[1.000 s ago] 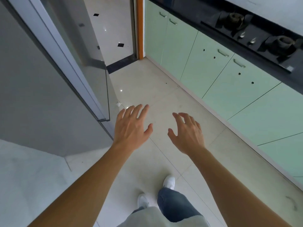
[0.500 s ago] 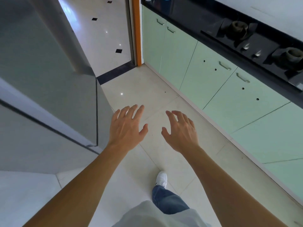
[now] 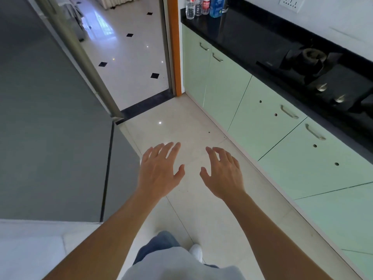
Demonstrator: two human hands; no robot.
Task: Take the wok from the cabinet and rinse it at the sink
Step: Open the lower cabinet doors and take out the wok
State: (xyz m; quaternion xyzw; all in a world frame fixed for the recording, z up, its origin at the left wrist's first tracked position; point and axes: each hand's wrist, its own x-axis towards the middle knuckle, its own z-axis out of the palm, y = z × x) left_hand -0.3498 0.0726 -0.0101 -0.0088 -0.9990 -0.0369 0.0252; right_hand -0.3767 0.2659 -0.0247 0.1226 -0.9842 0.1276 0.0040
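Green cabinets (image 3: 262,126), doors closed, run right of the left grip (image 3: 159,172) and right grip (image 3: 224,174); the wok is unseen, probably inside one. Both grips hover empty, fingers spread. Likely rigid, heavy metal: best taken by its handle, rim steadied.

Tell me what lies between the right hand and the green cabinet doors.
In the head view, only bare pale floor tile separates the right hand from the green cabinet doors.
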